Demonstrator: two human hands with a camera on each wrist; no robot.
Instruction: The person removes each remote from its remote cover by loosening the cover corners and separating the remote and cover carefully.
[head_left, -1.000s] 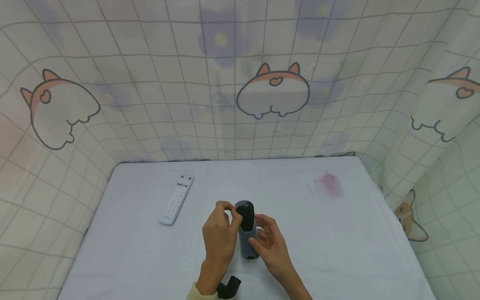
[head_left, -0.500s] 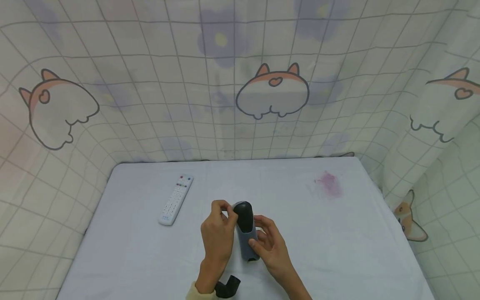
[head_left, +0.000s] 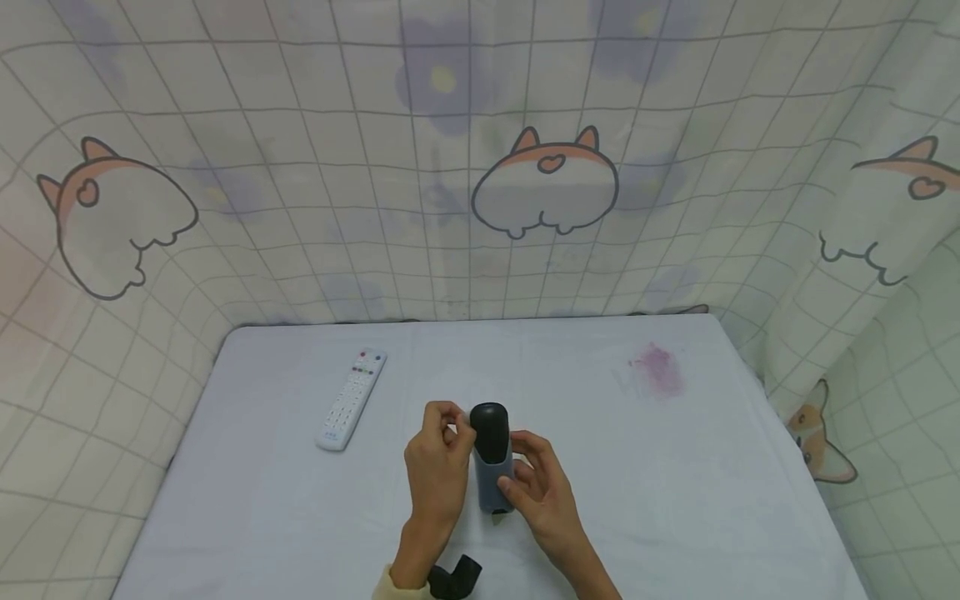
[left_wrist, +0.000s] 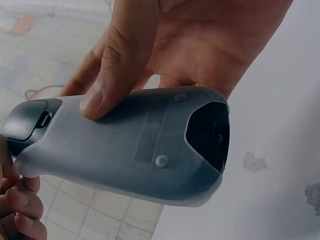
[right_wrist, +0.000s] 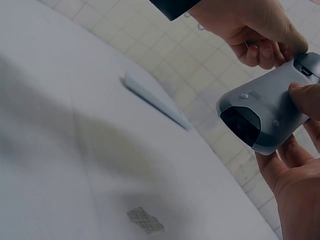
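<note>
Grey handheld device [head_left: 492,467] held upright just above the worktop [head_left: 675,467], centre front. I judge its dark top end is being worked on; next move needs steadying. Right hand [head_left: 542,492] curled round the lower body. Left hand [head_left: 437,467] pinches beside the dark cap [head_left: 490,429].

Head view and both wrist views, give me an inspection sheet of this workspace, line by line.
Surface: table under a pale cloth, pink stain toward the far right.
Job's things: grey device with a black top, held off the table.
Clutter: white remote lying flat at the left.
Hands: right hand grips the device body; left hand pinches at its black top.
Cables: nothing seen.
Surroundings: checked curtain with cartoon prints round the table.
</note>
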